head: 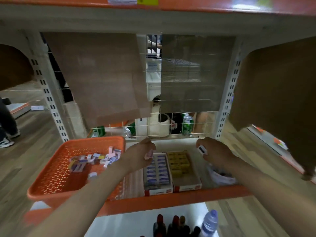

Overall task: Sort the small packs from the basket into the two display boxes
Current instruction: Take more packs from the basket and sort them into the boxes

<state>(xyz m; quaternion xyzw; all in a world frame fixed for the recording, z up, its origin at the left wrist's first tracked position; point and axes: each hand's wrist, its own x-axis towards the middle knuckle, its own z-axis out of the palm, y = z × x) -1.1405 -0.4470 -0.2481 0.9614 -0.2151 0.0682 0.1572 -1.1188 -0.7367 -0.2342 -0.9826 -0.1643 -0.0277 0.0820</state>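
Note:
An orange basket (51, 170) on the shelf's left holds several loose small packs (95, 159). To its right stand two display boxes: the left box (158, 190) is filled with blue-and-white packs, the right box (188, 184) with yellow packs at its far end. My left hand (143, 152) hovers over the far end of the left box and grips a pink pack (149, 153). My right hand (213, 151) is above and right of the yellow box, pinching a white pack with a dark stripe (202, 149).
The orange shelf edge (171, 200) runs in front of the boxes. A wire grid back (153, 124) with cardboard sheets closes the rear. Crumpled white plastic (220, 175) lies right of the boxes. Bottles (209, 223) stand on the shelf below. A person's legs (6, 124) are far left.

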